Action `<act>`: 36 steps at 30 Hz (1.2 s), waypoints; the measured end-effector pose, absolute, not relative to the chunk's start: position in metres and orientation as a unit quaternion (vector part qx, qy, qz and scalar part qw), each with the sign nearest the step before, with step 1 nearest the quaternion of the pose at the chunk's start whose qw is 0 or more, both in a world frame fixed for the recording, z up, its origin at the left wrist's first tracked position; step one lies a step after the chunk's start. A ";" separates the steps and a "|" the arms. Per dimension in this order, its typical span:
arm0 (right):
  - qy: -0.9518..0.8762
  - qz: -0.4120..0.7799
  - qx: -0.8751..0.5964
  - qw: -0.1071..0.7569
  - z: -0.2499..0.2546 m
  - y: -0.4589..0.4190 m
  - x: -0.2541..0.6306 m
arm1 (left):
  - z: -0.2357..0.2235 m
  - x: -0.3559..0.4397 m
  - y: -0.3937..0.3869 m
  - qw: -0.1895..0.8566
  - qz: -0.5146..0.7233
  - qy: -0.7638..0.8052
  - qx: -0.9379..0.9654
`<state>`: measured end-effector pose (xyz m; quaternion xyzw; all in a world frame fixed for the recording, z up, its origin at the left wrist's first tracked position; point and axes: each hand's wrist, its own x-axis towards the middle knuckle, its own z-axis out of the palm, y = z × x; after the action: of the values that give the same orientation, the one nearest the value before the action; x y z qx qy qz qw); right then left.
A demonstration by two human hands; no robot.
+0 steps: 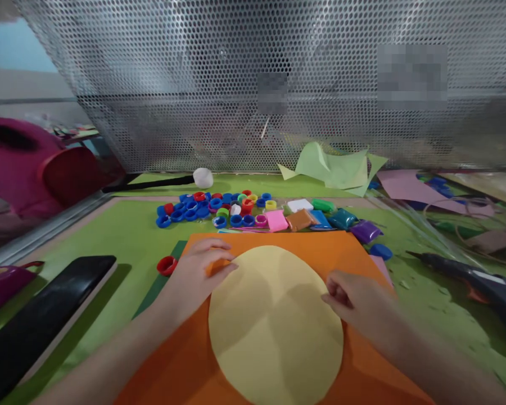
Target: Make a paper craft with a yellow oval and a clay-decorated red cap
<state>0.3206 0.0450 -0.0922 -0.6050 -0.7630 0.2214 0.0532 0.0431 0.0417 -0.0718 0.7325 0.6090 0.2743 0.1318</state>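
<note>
A large pale yellow paper circle (274, 326) lies on an orange sheet (337, 244) in front of me. My left hand (204, 267) is open, fingers apart, with its fingertips at the upper left edge of the circle. Over the right edge, my right hand (349, 295) is closed, its fingers curled and the thumb tip above the yellow paper. What it pinches, if anything, is hidden. Just beyond my left wrist stands a red bottle cap (167, 265), on a dark green sheet (152, 298) that sticks out from beneath the orange one.
Several bottle caps (189, 214), mostly blue, lie behind the orange sheet, beside clay packets (300, 220). A black phone (46, 320) lies left; a glue gun (476, 278) lies right. Crumpled light green paper (333, 166) sits before a perforated metal panel (219, 67).
</note>
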 end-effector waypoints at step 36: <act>-0.749 0.161 -0.642 0.024 -0.087 0.038 0.311 | -0.075 0.047 0.052 0.095 0.282 0.655 0.694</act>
<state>0.3106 0.0380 -0.0873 -0.6424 -0.7490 0.1605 0.0240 0.0469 0.0523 -0.0751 0.6943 0.6553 0.2818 0.0951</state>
